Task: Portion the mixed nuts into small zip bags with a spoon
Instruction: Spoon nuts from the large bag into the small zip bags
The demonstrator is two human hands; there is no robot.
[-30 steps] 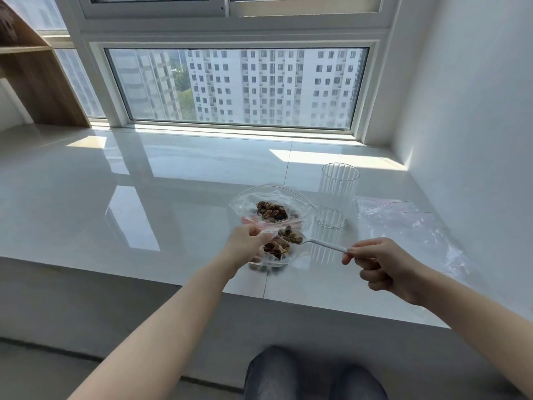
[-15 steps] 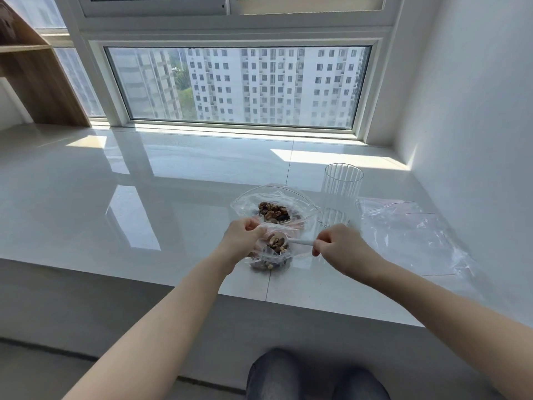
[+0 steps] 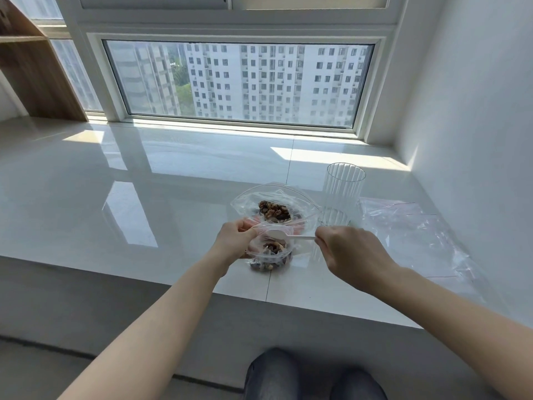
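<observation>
A large clear zip bag (image 3: 245, 202) of mixed nuts (image 3: 273, 211) lies open on the white sill. In front of it, my left hand (image 3: 235, 239) pinches the rim of a small zip bag (image 3: 269, 256) holding some nuts. My right hand (image 3: 347, 251) grips the handle of a white plastic spoon (image 3: 278, 234). The spoon's bowl is turned over above the small bag's mouth and looks empty.
A ribbed clear cup (image 3: 341, 194) stands just right of the big bag. Several empty zip bags (image 3: 412, 235) lie to the right near the white wall. The sill's front edge (image 3: 202, 288) runs just below my hands. A wooden shelf (image 3: 34, 70) stands far left.
My right hand moved left, carrying a loaded spoon over the small bag and turning it over. The nuts have left the spoon. My left hand stayed on the small bag.
</observation>
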